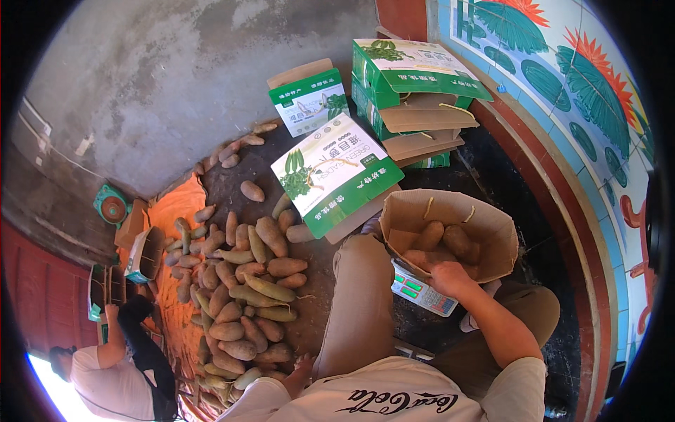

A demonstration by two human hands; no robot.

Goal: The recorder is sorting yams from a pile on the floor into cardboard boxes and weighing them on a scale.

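Observation:
An open cardboard box with yellow cord handles sits on a white digital scale, whose green-lit display and keypad show at its near side. Several soil-covered radishes lie in the box. My right hand reaches over the near rim, close to a radish; its fingertips are hidden, so a hold is unclear. Down beside my left thigh, my left hand hangs near the edge of a big heap of brownish-green radishes. Its fingers show only in part.
A green-and-white carton lies tilted beyond my left knee, with another behind it. More cartons are stacked by the painted wall. An orange sheet lies under part of the heap. At far left a person handles boxes.

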